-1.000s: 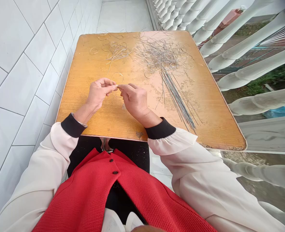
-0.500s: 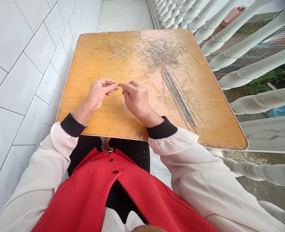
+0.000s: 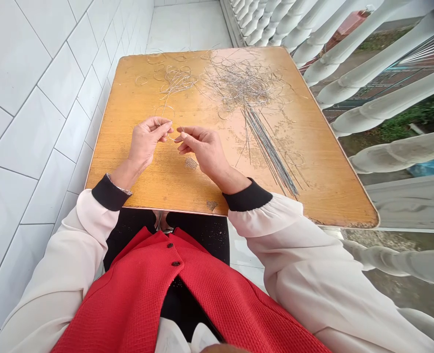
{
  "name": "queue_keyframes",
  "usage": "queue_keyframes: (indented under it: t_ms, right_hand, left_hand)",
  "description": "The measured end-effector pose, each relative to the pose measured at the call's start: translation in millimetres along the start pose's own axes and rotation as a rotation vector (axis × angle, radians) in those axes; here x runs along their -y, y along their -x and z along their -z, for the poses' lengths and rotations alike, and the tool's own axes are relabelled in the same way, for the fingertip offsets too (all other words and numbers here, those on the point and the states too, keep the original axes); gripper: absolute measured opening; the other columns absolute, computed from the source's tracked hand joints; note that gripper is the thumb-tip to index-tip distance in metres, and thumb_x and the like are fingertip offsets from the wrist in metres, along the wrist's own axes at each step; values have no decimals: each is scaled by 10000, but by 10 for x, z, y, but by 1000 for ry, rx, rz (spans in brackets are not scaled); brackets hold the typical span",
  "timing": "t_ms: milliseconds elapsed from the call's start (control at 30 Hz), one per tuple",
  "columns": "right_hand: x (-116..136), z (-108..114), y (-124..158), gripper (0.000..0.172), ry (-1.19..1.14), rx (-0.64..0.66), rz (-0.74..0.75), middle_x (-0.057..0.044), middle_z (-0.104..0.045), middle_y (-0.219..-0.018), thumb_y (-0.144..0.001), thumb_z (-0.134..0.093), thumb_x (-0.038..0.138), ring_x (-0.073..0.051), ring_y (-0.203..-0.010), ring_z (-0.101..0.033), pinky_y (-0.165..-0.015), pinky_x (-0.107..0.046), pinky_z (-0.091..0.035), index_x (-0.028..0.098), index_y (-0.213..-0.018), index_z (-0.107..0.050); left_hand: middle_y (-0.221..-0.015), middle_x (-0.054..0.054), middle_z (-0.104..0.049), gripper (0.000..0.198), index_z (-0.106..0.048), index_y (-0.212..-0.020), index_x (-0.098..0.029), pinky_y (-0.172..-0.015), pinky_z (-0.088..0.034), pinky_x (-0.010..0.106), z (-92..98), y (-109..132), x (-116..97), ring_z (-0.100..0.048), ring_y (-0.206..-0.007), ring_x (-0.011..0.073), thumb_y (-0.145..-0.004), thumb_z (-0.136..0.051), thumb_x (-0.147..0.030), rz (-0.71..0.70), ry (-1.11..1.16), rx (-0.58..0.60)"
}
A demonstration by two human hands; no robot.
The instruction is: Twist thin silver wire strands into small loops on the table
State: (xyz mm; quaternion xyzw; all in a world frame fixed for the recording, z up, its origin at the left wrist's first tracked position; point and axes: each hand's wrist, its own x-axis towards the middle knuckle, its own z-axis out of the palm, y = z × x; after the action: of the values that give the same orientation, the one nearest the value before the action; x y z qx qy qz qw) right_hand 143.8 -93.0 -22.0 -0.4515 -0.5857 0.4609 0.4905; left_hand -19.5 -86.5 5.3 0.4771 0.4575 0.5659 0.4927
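Note:
My left hand (image 3: 146, 139) and my right hand (image 3: 202, 147) hover over the near middle of a wooden table (image 3: 323, 191), fingertips facing each other. Both pinch the ends of a thin bent wire (image 3: 173, 139) that sags in a short arc between them. A wire ring (image 3: 164, 111) lies on the table just beyond my left fingers. Straight wires (image 3: 271, 154) lie in a bundle to the right of my right hand.
A tangled heap of wire rings (image 3: 244, 83) covers the far middle of the table. A smaller cluster of rings (image 3: 174, 78) lies at the far left. White tiled wall (image 3: 36, 98) runs along the left; white balusters (image 3: 367, 63) stand on the right.
My hands have drawn slightly apart, so the wire now shows as a small arc between the fingertips. My view has shifted a little.

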Motion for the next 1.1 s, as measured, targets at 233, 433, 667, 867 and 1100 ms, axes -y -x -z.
queue_keyframes:
  t_ms: [233, 433, 667, 867, 1100]
  right_hand:
    - [156, -26, 58, 163, -265, 92, -248, -15, -765, -776, -873, -863, 293, -84, -592, -639, -602, -204, -576, 172, -933, -771]
    - [120, -79, 9, 285, -56, 30, -204, 11, -703, -639, -930, -738, 84, -60, -507, -598, -520, -165, -493, 163, -673, -646]
    - [127, -84, 21, 312, 98, 82, -129, 24, -660, -557, -899, -709, -6, -67, -453, -580, -468, -166, -452, 157, -639, -649]
    - [124, -34, 4, 278, -93, 53, -165, 9, -676, -641, -937, -784, 165, -62, -499, -563, -474, -166, -472, 170, -681, -677]
    - [113, -40, 18, 298, -144, -57, -78, 22, -633, -592, -914, -838, 298, -73, -514, -567, -521, -185, -517, 179, -686, -687]
  left_hand:
    - [-712, -39, -711, 169, -665, -803, -170, -603, -469, 148, -20, -1, 33, -606, -610, 28, -935, -762, -129, 5, 13, -53]
    - [-651, -44, -683, 211, -635, -775, -169, -523, -424, 152, -51, 52, 25, -579, -550, 33, -957, -726, -116, 73, -28, -20]
    - [-554, -53, -633, 297, -603, -688, -160, -497, -379, 157, 1, 72, -77, -502, -476, 22, -932, -671, -6, 112, -134, 77]
    - [-606, -26, -672, 278, -618, -710, -159, -513, -390, 173, 79, 59, -117, -522, -484, 26, -953, -754, -155, 155, -114, 167]
    - [-746, 17, -757, 253, -697, -907, -163, -551, -437, 191, 73, 72, -156, -626, -575, 61, -988, -743, -398, 269, 15, 234]
